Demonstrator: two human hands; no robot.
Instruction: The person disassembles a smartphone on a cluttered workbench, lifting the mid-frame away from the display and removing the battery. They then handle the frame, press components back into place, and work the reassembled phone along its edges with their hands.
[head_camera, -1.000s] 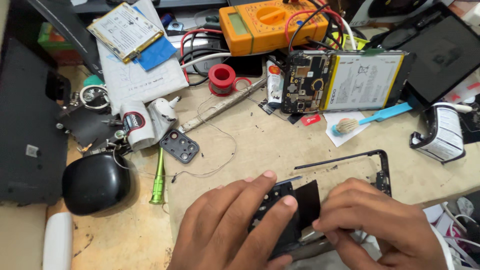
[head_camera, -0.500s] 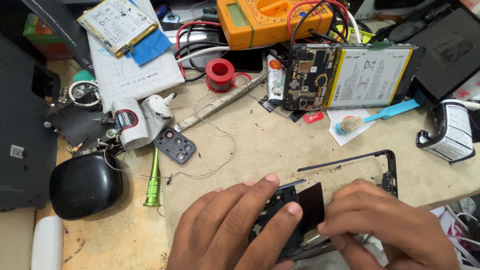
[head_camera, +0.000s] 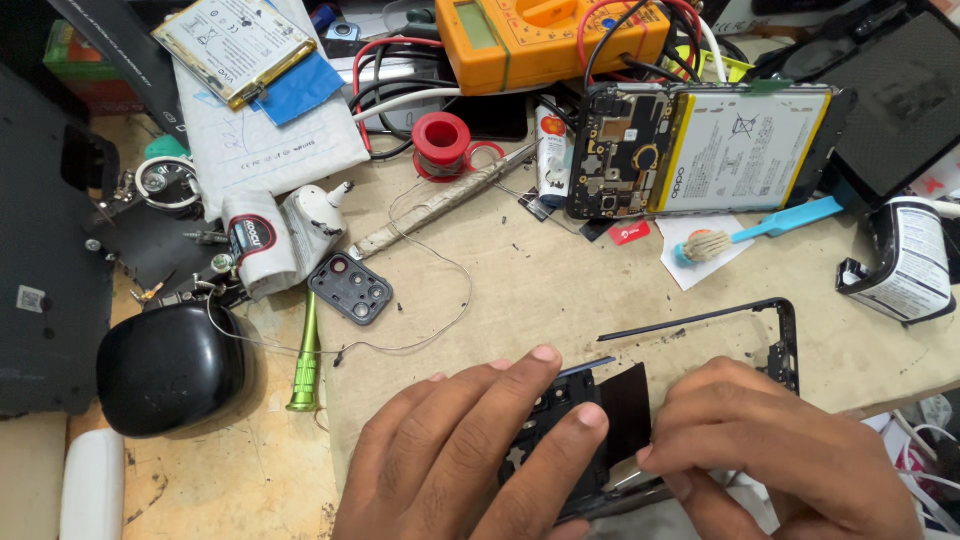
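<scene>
At the near edge of the bench, in the head view, my left hand (head_camera: 470, 450) and right hand (head_camera: 780, 450) both pinch the black phone frame (head_camera: 700, 330), fingers closed on its dark inner panel (head_camera: 625, 415). Compared with a second ago, nothing has shifted; the grip looks unchanged, so I judge the work paused mid-hold.

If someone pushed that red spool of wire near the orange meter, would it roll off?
Probably not: the red spool seems to stand on its flat end, so it should slide. It looks small and light. Its loose wire tail may drag or snag nearby cables.
</scene>
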